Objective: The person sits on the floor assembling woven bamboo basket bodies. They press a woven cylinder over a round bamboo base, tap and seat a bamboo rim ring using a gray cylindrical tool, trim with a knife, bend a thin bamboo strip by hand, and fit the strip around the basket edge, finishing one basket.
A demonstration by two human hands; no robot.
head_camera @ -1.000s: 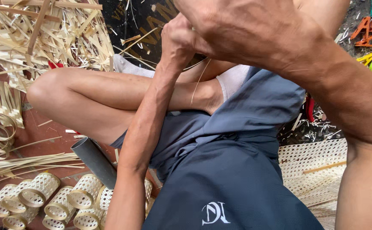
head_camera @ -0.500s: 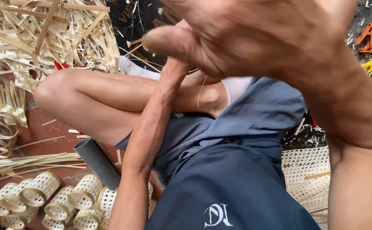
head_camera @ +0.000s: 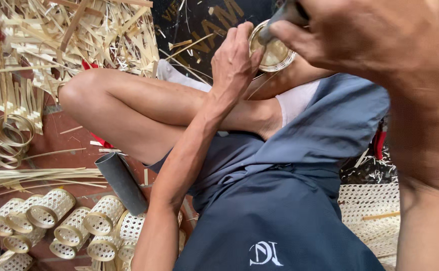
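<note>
Top centre of the frame: left hand curled around the edge of a small round woven bamboo ring, fingers pressed together against its left rim. Right hand looming large at upper right, thumb and fingertips pinched on the ring's upper rim, touching it from the other side. Below, bent bare knee at left of centre and dark blue shorts filling the lower middle. Dark grey tube lying tilted on the floor beside the thigh. Cluster of small woven bamboo cylinders at lower left. Heap of loose bamboo strips at upper left; flat woven mat at lower right.
</note>
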